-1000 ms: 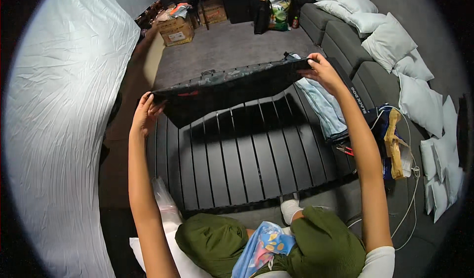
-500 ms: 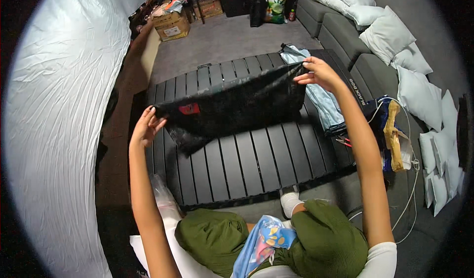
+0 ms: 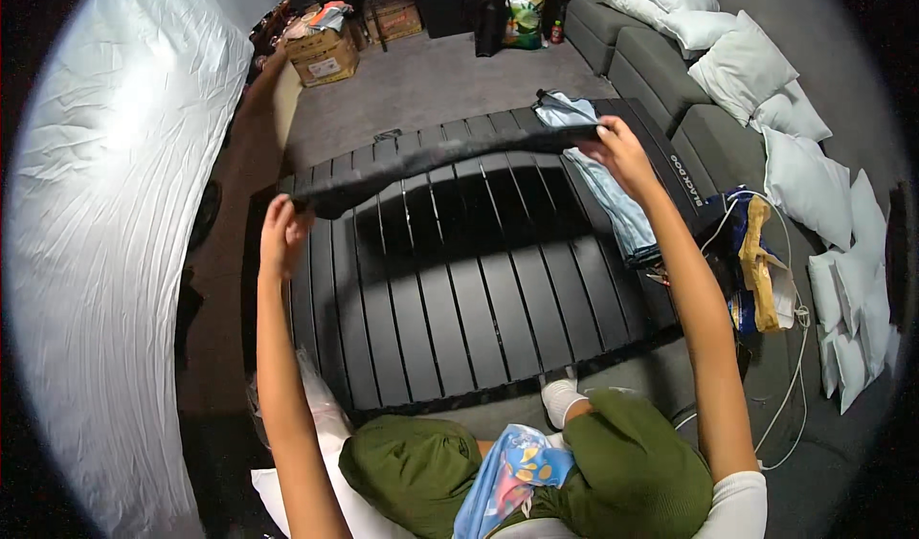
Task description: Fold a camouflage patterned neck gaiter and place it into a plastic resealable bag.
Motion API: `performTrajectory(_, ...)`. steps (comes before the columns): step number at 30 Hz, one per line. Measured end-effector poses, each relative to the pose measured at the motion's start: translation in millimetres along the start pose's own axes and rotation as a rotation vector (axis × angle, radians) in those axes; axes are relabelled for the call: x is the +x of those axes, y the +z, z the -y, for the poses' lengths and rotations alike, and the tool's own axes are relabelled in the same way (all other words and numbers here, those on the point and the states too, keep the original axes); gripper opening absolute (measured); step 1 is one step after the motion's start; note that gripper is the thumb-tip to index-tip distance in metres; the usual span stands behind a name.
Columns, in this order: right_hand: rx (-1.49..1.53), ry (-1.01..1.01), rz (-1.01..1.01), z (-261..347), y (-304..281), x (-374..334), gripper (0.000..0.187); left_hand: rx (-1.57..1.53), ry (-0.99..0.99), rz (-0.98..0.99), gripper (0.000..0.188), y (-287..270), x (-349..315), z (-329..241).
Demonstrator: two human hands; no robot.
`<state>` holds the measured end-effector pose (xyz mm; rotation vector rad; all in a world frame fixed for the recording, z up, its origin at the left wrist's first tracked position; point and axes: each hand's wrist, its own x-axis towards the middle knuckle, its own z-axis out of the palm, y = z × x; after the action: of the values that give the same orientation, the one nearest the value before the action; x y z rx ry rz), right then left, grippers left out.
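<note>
My left hand [image 3: 283, 237] and my right hand [image 3: 624, 156] are both closed on opposite ends of a black cloth [image 3: 431, 166]. It is stretched between them above a black slatted table [image 3: 479, 319], seen almost edge-on as a narrow, slightly sagging band. Its shadow falls on the slats below. What kind of cloth item it is, I cannot tell. Beside my right hand, folded light-blue fabric [image 3: 617, 209] with dark edges lies on the table's right side. A small red-handled tool [image 3: 659, 278] is partly hidden by my right forearm.
A grey sofa [image 3: 661, 70] with several white pillows [image 3: 747, 65] runs along the right. White cable [image 3: 802, 348] hangs near a blue-and-yellow bag [image 3: 754, 252]. White sheeting [image 3: 124, 252] covers the left. Cardboard boxes [image 3: 324, 57] stand at the back. Patterned blue fabric [image 3: 517, 462] lies on my lap.
The black cloth has swung from hanging down, with a red patch showing, to a thin edge-on band. My left hand has risen slightly; both hands still hold its ends.
</note>
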<state>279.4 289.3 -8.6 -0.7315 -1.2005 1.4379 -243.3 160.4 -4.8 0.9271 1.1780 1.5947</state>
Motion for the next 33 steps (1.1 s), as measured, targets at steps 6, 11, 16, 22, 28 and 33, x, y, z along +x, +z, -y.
performTrajectory(6,-0.163,0.232,-0.015,-52,-49,-84,0.017,-0.033,-0.224,0.142,0.013,-35,-84,75)
performTrajectory(11,-0.099,0.42,0.063,-74,-67,-159,0.013,-0.083,-0.41,0.253,0.007,-41,-147,105)
performTrajectory(16,-0.135,0.56,0.186,-42,-70,-201,0.012,0.139,-0.571,0.341,0.006,-46,-188,86)
performTrajectory(22,-0.399,0.637,0.301,-28,-78,-203,0.014,0.346,-0.646,0.352,0.01,-45,-196,64)
performTrajectory(28,-0.629,0.302,0.172,-28,-60,-168,0.016,0.451,-0.402,0.088,0.013,-22,-174,61)
performTrajectory(33,-0.544,0.381,-0.078,-50,-46,-119,0.015,0.433,-0.452,-0.057,0.018,4,-115,80)
